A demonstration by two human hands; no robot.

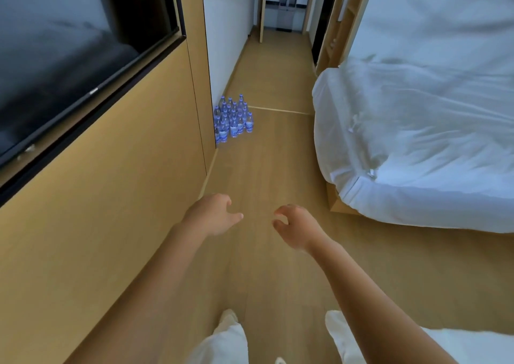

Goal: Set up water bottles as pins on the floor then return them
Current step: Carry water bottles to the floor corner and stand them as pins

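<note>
Several clear water bottles (pixel 233 120) with blue caps and blue labels stand upright in a tight cluster on the wooden floor, against the corner of the left wall. My left hand (pixel 214 215) and my right hand (pixel 294 228) reach forward over the floor well short of the bottles. Both hands hold nothing; their fingers hang loosely curled. My white trouser legs and shoes show at the bottom edge.
A wood-panelled wall (pixel 125 183) with a dark television (pixel 69 57) runs along the left. A bed with white bedding (pixel 417 130) fills the right. The wooden floor (pixel 264 174) forms a narrow aisle leading to a hallway and door (pixel 281 7) beyond.
</note>
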